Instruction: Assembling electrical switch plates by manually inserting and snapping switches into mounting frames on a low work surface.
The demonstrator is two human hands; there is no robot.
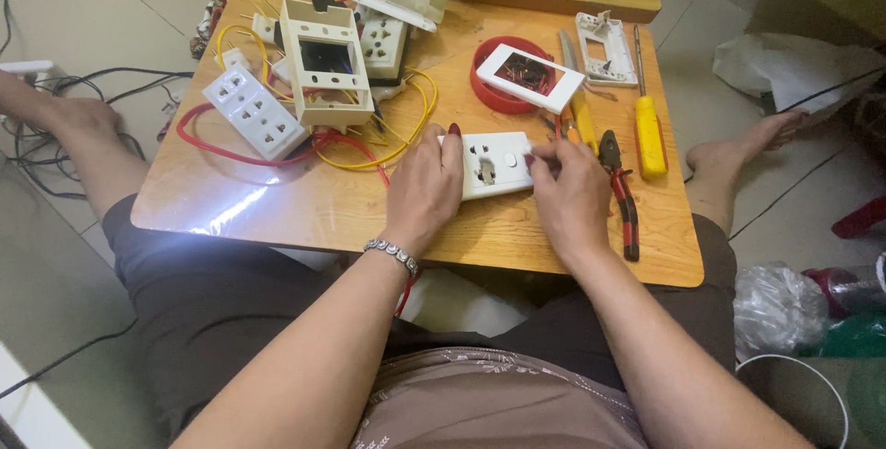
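Observation:
A white socket plate [493, 163] lies flat on the small wooden table [305, 209]. My left hand [425, 189] rests on the plate's left end, fingers curled over it. The plate's right end is held by my right hand [570, 198], fingertips pinched at its edge. A bracelet sits on my left wrist.
Red-handled pliers [623, 195] and a yellow screwdriver [649, 131] lie right of my hands. A red round lid [506, 80] holds a white frame. Cream wall boxes [325, 66], a white triple socket [254, 109] and red and yellow wires [369, 149] crowd the left and back.

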